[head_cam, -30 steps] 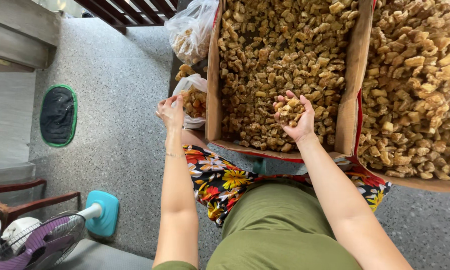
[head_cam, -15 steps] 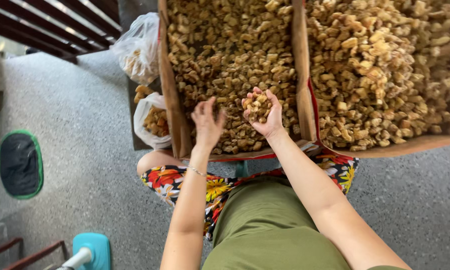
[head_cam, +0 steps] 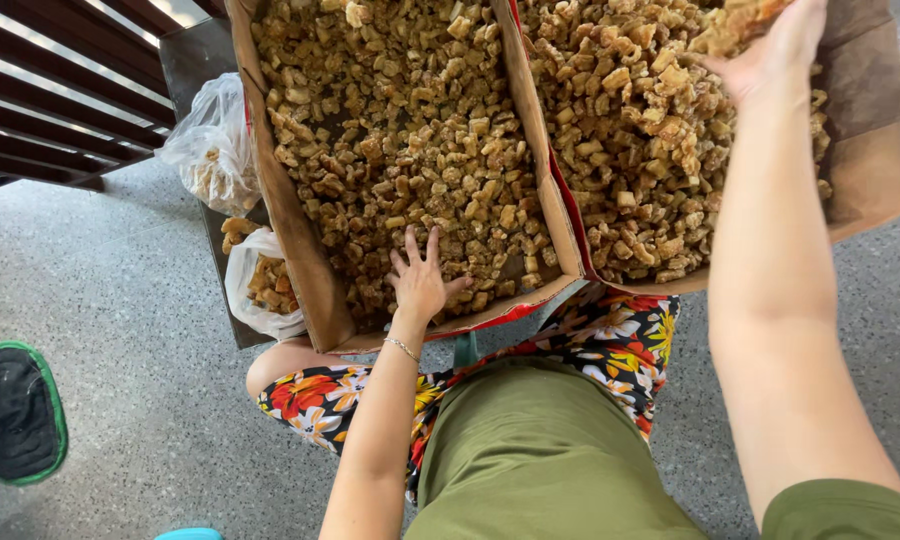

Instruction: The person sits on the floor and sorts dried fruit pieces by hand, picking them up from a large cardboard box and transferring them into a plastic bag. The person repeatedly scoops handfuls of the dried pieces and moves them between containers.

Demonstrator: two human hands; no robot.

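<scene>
Cupping a heap of chunks (head_cam: pixel 735 25), the right hand (head_cam: pixel 780 50) curls its fingers under them above the right box (head_cam: pixel 870 160). The left hand (head_cam: pixel 420 280) lies splayed, holding nothing, on pieces in the left box (head_cam: pixel 300 260). Light, crumbly, best scooped loosely.

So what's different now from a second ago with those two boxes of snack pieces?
The right hand, which cupped a handful of pieces over the left box, has carried it across and up over the right box. The left hand, which was raised and empty beside that box's edge, has come down flat on the pieces in the left box. Both boxes remain full, and the plastic bags lie as before.
</scene>
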